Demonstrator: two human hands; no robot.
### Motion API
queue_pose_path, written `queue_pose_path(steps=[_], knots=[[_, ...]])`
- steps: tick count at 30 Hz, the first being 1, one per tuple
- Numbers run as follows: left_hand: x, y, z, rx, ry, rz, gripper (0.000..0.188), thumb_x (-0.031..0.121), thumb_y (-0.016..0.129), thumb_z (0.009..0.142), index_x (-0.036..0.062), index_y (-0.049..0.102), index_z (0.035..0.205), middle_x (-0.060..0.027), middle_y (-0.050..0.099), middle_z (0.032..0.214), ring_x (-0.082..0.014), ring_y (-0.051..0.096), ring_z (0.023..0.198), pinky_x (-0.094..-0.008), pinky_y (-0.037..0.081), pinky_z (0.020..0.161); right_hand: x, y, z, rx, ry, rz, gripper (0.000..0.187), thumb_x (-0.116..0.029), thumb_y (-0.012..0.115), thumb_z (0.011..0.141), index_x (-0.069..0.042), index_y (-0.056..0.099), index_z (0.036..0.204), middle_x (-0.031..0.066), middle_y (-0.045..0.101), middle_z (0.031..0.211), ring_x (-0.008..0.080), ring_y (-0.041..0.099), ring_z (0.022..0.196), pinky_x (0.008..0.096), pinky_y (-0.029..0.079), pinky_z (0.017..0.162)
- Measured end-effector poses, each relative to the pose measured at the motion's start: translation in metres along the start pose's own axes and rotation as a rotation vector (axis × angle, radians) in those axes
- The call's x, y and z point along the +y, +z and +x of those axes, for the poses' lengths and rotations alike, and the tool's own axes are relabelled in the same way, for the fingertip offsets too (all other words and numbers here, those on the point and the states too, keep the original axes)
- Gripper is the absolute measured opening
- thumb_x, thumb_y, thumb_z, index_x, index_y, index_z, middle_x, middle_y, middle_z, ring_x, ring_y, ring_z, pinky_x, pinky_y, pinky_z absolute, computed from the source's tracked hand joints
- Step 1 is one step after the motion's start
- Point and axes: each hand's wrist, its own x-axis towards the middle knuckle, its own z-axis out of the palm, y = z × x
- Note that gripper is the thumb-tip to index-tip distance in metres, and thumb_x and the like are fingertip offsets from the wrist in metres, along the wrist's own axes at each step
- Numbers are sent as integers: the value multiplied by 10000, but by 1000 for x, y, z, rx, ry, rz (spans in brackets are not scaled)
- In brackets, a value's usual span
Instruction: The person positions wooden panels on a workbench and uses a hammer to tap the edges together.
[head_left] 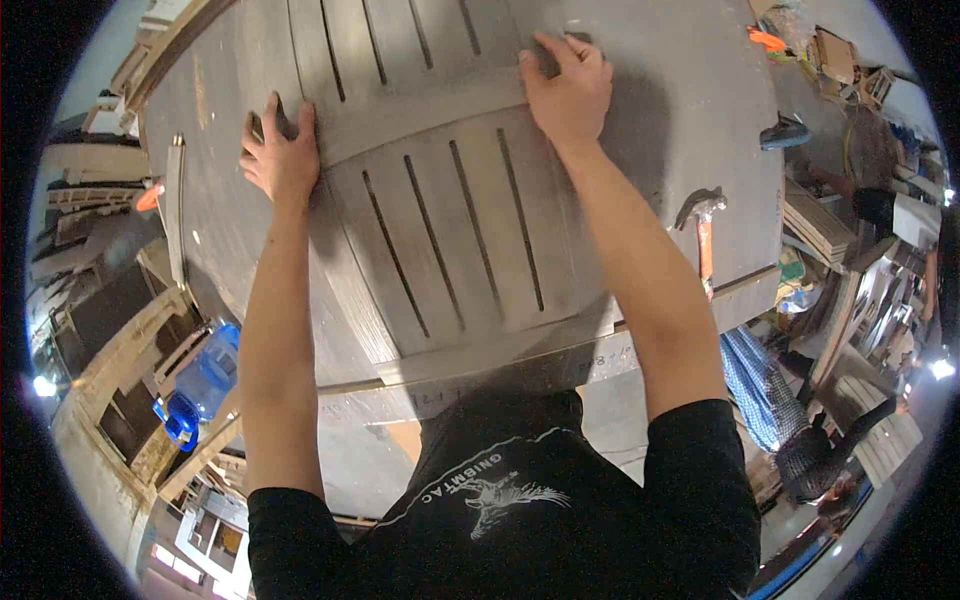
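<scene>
A grey-brown wooden panel (pixel 480 335) with rows of long narrow slots lies flat in front of me, a curved crosspiece dividing the rows. My left hand (pixel 283 160) is at its left side, fingers spread and bent round a small dark block (pixel 288 112). At the right side, farther away, my right hand (pixel 572 95) curls over a similar dark block (pixel 546 64), which shows between thumb and forefinger. Both blocks are mostly covered by my fingers, so their kind is unclear. A claw hammer (pixel 704 235) with an orange handle lies right of my right forearm.
The panel rests on a broad grey worktable (pixel 690 90). A thin wooden strip (pixel 176 210) lies along its left side. Below left is a blue water jug (pixel 208 372). Stacked boards (pixel 815 222) and a dark shoe (pixel 784 132) are at the right. Another person (pixel 905 215) is farther right.
</scene>
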Motion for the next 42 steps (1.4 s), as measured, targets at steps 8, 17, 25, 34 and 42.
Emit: queue_pose_path(steps=[8,17,25,34,42], knots=[[-13,5,0,95,84,-83,645,627,652,811,278,586,1350,-150,434,1477,-415,397,1274,-512,323,1073,9,2,1,22,-161,-76,316,-364,745,834,-247,717,1127,123,629,1195,338,561,1121,468,460,950],[-16,-1,-3,90,77,-79,658,655,648,817,316,562,1375,-114,394,1505,-406,369,1319,-517,286,1113,-8,4,-4,-7,-6,-177,350,-401,733,840,-312,705,1177,90,620,1218,323,556,1137,468,452,975],[-16,1,-2,51,59,-62,675,647,643,825,304,539,1397,-102,362,1519,-404,344,1334,-522,272,1119,-12,-1,-5,-43,21,-189,374,-410,723,847,-316,688,1208,88,588,1284,323,524,1196,478,417,1021],[-14,3,-4,85,62,-76,658,643,644,828,317,542,1390,-97,388,1508,-402,351,1329,-531,282,1111,-7,3,-4,-30,-29,-224,370,-403,719,850,-297,681,1202,88,603,1267,330,547,1163,488,441,984],[-15,2,-4,76,65,-115,682,642,650,823,283,543,1392,-105,383,1517,-398,343,1335,-529,279,1114,-10,1,-4,-21,-55,-261,358,-392,713,857,-285,667,1195,100,617,1239,348,561,1131,494,461,945]])
